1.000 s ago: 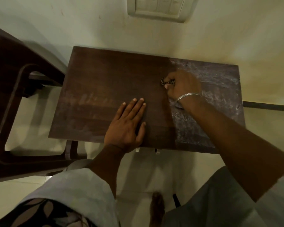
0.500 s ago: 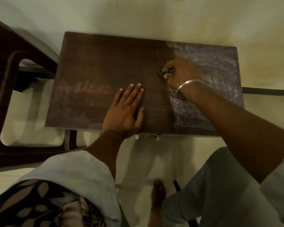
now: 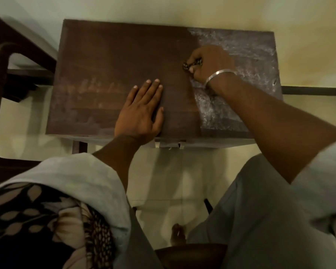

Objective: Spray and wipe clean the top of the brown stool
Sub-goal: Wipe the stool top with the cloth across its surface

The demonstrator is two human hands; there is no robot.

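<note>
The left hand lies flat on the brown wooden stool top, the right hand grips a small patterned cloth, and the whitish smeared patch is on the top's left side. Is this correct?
Not quite: the head view shows the whitish smeared patch on the right side of the brown wooden stool top. The left hand lies flat; the right hand grips the small dark patterned cloth.

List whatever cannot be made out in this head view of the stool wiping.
- Head view: what the right hand grips is hidden by its fingers; only a speckled scrap shows.
- Head view: the stool top under the flat left hand is covered.
- Head view: the dark chair is cut off by the left edge.
- Head view: the stool's legs are mostly hidden beneath its top.
</note>
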